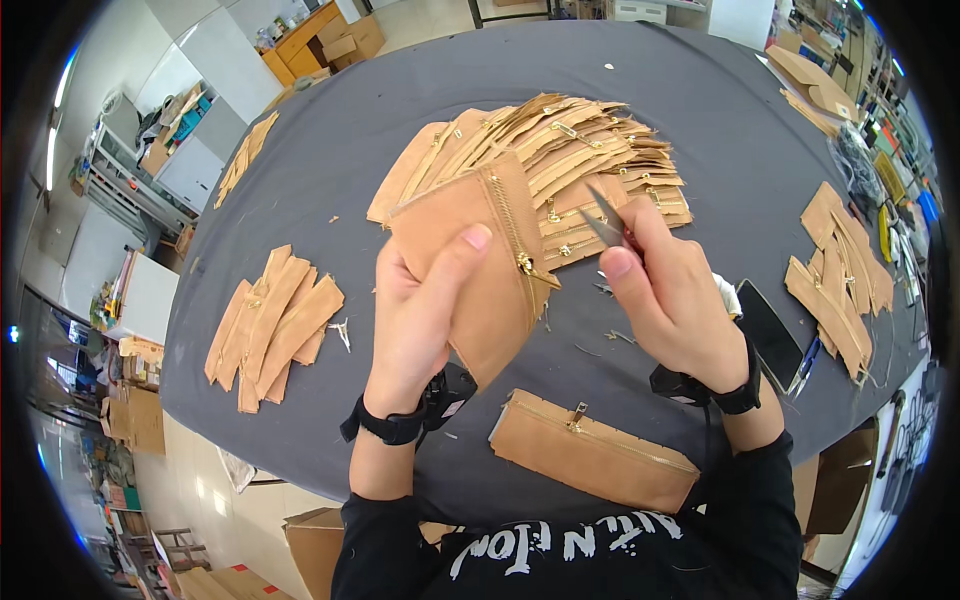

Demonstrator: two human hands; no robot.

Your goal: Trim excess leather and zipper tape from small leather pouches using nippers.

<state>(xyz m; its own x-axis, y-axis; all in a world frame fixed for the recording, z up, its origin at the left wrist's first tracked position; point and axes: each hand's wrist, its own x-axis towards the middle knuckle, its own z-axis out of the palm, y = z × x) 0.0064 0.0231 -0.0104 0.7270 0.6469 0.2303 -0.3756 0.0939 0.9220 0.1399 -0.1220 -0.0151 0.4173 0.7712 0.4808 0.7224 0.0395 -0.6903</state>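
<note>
My left hand (425, 300) is closed on a tan zippered panel (500, 325), thumb pressed flat on its face. A brass-toned zipper (505, 215) runs along the panel's right side, its slider and pull low on that edge. To the right, my right hand (675, 290) grips a pair of thread snips (603, 222). The two pointed blades are spread and aim up and left, apart from the panel. Behind both hands lies a fanned heap of similar zippered pieces (570, 150). Nearer my body, another tan zippered piece (590, 450) rests flat on the table.
The dark grey cloth-covered table (330, 160) has smaller piles of tan strips at left (270, 330) and right (840, 280). A black phone (770, 330) and a blue pen (808, 362) lie by my right forearm. Thread scraps (620, 337) are scattered between my hands.
</note>
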